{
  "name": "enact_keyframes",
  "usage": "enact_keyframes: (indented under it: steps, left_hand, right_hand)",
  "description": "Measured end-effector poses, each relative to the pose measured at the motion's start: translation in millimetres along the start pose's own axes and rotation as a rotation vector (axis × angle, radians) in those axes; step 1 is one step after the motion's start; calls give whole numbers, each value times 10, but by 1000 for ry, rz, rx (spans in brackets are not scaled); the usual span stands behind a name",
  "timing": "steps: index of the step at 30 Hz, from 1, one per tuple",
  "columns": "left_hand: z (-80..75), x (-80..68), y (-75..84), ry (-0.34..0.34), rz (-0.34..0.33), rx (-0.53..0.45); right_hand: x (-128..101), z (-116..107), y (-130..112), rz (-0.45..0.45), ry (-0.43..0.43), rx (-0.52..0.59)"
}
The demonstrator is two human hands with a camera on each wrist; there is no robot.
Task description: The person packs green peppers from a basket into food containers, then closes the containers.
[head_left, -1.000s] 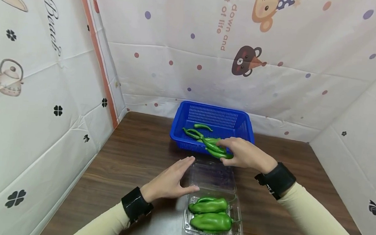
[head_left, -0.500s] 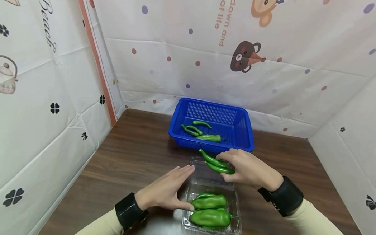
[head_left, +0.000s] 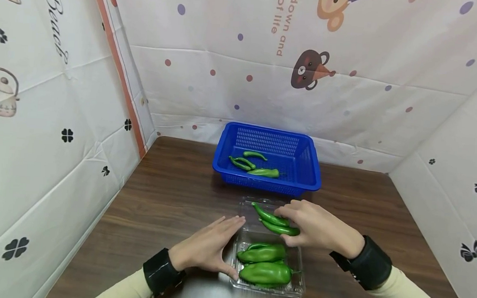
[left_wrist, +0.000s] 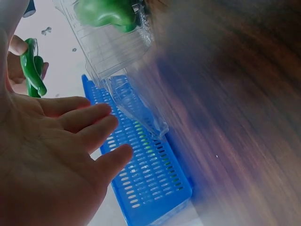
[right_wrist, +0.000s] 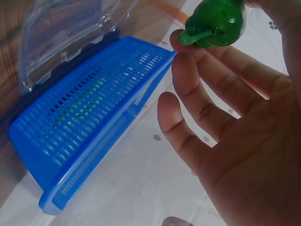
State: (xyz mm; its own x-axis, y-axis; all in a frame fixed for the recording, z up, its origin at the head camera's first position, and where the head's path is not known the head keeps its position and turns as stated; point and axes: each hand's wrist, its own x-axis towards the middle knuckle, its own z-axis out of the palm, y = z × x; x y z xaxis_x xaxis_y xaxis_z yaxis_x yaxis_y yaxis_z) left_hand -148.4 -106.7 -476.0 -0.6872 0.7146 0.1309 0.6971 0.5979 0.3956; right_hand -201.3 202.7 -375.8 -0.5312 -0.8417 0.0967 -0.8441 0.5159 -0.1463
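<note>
Two slim green chili peppers (head_left: 276, 220) sit pinched between the thumb and fingers of the right hand (head_left: 320, 227), held above the open lid of the clear plastic clamshell box (head_left: 297, 287) on the dark wooden table (head_left: 170, 199); in the head view that box's tray already carries two fat green peppers (head_left: 262, 264), and the left hand (head_left: 205, 247) lies flat with straight, relaxed fingers against the box's left edge, gripping nothing. Behind, the blue perforated plastic basket (head_left: 315, 174) holds a few more thin green peppers (head_left: 254, 164). From the left wrist, the palm (left_wrist: 56, 155) is spread, the clear lid stands beside the basket, and the held chilies (left_wrist: 33, 70) show at the upper left. From the right wrist, the stem end of a green pepper (right_wrist: 216, 21) is caught at the fingertips while the lower fingers (right_wrist: 197, 117) stay loose; the second chili seems hidden here. The risk, as I judge it, is that a light two-pepper pinch lets one slip onto the lid or table, or that the tray, nearly full, skids or tips, since the left hand only rests beside it
</note>
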Motion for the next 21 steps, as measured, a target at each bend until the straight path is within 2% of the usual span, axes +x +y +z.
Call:
enact_keyframes:
  steps: [5,12,21]
  left_hand:
    - [25,-14,0,-15,-2,8]
    - [56,-12,-11,-1,5,32]
    - [64,-6,-3,-5,8,43]
  right_hand:
    - [-52,65,-52,-25,-2,14]
    - [-89,190,-114,-51,-53,75]
    - [-135,308,-170,-42,-163,123]
